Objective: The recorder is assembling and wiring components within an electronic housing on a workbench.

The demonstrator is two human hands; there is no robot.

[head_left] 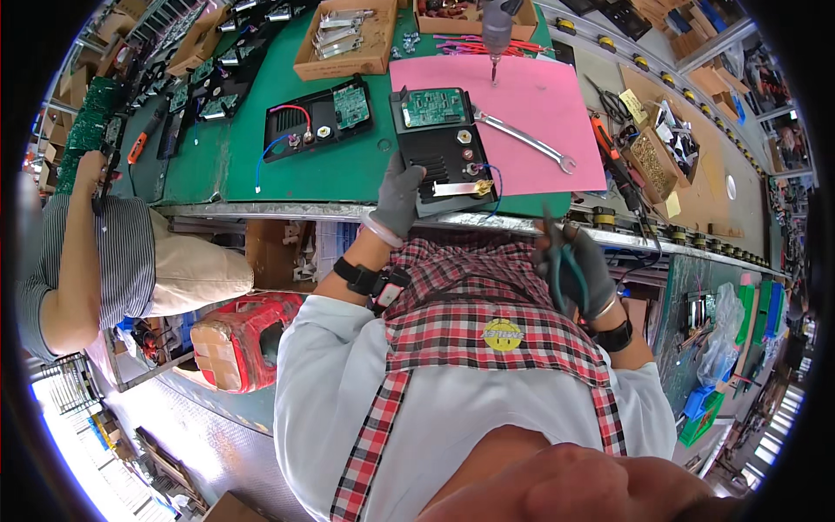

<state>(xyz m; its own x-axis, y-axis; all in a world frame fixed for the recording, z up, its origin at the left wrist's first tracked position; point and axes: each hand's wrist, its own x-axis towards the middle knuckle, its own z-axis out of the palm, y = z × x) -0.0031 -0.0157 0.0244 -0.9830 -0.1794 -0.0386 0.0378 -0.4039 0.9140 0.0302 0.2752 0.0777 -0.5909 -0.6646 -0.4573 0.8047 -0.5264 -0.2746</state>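
Note:
My left hand [400, 196], in a dark glove, grips the left edge of a black panel [430, 152] at the table's front edge. A green circuit board [433, 107] sits on the panel's far part; a shiny metal bracket [457, 189] and a blue wire are at its near end. Off the table edge to the right, my gloved right hand [589, 270] is closed around teal-handled pliers [567, 277], slightly blurred. A combination wrench [526, 139] lies on a pink sheet [557, 109]. Left of the held panel is a similar black panel [317, 119] with red and blue wires.
A cardboard box [344, 65] of metal brackets stands at the back, beside several red wires [491, 46]. A power screwdriver [497, 30] hangs over the pink sheet. Rollers, hand tools and a parts box [651, 163] line the right. A co-worker [96, 261] works at the left.

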